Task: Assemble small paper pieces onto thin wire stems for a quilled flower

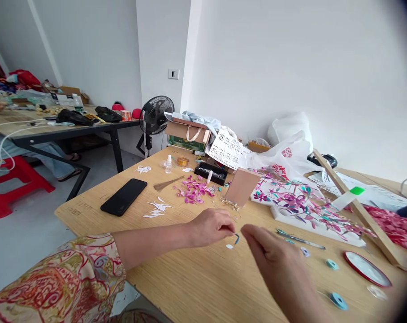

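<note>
Red-and-gold swirls on cream sleeve

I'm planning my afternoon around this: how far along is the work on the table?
Looks done: the pink-and-purple floral sprays lying on white foam. In hand: the left hand and right hand are pinched near a small blue piece; whether either holds it is unclear. Probably left: loose pink petals and white cutouts, lying unattached.

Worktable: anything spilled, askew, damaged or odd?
Nothing looks spilled or damaged. The printed sheet leans askew beside the carton, and pink petals lie loosely scattered, but that reads as ordinary craft clutter.
</note>
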